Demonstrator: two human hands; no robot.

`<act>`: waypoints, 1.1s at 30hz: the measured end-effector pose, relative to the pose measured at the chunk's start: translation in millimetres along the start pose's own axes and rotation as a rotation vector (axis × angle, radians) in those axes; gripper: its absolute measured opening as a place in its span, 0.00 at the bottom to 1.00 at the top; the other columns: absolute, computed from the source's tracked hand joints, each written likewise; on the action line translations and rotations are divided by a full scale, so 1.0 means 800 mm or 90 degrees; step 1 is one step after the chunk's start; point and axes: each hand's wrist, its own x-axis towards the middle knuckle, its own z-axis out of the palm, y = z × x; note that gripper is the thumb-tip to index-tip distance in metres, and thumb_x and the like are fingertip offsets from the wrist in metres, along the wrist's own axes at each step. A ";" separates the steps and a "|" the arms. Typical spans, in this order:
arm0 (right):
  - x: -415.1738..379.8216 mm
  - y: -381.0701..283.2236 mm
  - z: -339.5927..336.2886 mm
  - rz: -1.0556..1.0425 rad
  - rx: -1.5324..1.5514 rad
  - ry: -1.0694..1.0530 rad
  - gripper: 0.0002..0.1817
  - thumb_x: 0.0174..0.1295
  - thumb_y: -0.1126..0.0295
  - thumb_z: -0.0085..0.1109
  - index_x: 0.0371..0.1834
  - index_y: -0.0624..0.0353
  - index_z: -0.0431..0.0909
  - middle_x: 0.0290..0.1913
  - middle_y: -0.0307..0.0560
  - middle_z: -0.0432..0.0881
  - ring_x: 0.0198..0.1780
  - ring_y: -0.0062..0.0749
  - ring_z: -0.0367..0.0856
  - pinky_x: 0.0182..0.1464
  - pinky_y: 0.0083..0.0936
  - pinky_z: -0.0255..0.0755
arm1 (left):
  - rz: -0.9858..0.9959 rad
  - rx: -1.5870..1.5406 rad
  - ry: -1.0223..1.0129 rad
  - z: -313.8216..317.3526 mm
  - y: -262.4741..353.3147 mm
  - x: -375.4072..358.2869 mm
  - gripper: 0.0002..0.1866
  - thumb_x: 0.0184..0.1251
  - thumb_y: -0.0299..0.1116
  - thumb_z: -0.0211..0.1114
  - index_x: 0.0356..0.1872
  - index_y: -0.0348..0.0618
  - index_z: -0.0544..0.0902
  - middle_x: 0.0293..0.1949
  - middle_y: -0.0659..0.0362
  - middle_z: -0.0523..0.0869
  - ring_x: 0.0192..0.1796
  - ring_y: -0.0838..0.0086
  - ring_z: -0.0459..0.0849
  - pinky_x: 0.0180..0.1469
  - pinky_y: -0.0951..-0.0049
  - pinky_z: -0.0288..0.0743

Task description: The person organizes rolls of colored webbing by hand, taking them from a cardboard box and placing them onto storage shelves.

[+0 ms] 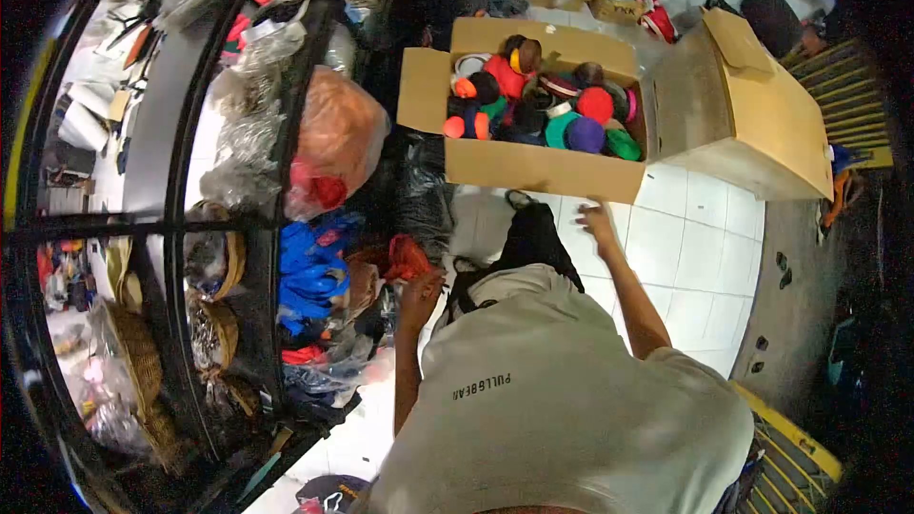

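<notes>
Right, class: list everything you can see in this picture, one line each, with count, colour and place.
Open cardboard box: one, brown, floor ahead.
Tape rolls: many, mixed colours, inside that box.
Second cardboard box: one, brown, to the right, flap raised.
Black shelf rack: one, at left.
Orange-red plastic bag: one, beside the rack.
Blue bags: several, near the rack's foot.
Wicker baskets: several, tan, lower shelves.
Left hand: near a red bag.
Right hand: close by the open box's front wall.

black shelf rack point(176, 148), wicker baskets point(143, 352) — white tiles point(685, 257)
</notes>
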 end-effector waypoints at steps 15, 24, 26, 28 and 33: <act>0.342 -0.123 -0.070 -0.238 -0.309 0.144 0.17 0.64 0.59 0.59 0.45 0.63 0.80 0.37 0.60 0.84 0.41 0.48 0.85 0.44 0.38 0.75 | -0.141 0.091 -0.345 0.114 -0.021 0.329 0.20 0.71 0.33 0.56 0.61 0.38 0.74 0.55 0.49 0.81 0.57 0.58 0.80 0.59 0.59 0.72; 0.456 -0.175 0.097 -0.334 -0.766 0.074 0.36 0.59 0.49 0.62 0.69 0.49 0.64 0.70 0.57 0.61 0.68 0.62 0.61 0.60 0.68 0.58 | 0.056 0.064 0.112 0.083 0.168 0.724 0.28 0.71 0.39 0.60 0.67 0.35 0.66 0.54 0.36 0.78 0.56 0.46 0.80 0.59 0.57 0.73; 0.455 -0.144 0.066 -0.447 -0.771 0.094 0.37 0.59 0.51 0.62 0.71 0.47 0.62 0.72 0.55 0.60 0.67 0.60 0.63 0.63 0.67 0.57 | -0.023 0.077 0.142 0.114 0.178 0.777 0.33 0.69 0.43 0.63 0.68 0.34 0.64 0.52 0.34 0.78 0.55 0.44 0.80 0.60 0.56 0.72; 0.419 -0.152 0.024 -0.430 -0.714 0.011 0.37 0.59 0.51 0.62 0.71 0.47 0.61 0.73 0.55 0.58 0.68 0.60 0.62 0.65 0.65 0.56 | 0.005 -0.120 0.169 0.169 0.160 0.817 0.43 0.60 0.49 0.70 0.70 0.36 0.60 0.54 0.34 0.77 0.58 0.43 0.77 0.59 0.55 0.72; 0.345 -0.155 -0.034 -0.412 -0.836 -0.158 0.25 0.60 0.54 0.61 0.57 0.55 0.75 0.62 0.57 0.73 0.64 0.58 0.69 0.62 0.57 0.64 | 0.037 0.138 0.225 0.220 0.202 0.772 0.50 0.52 0.45 0.75 0.73 0.38 0.57 0.60 0.38 0.74 0.63 0.44 0.72 0.62 0.54 0.70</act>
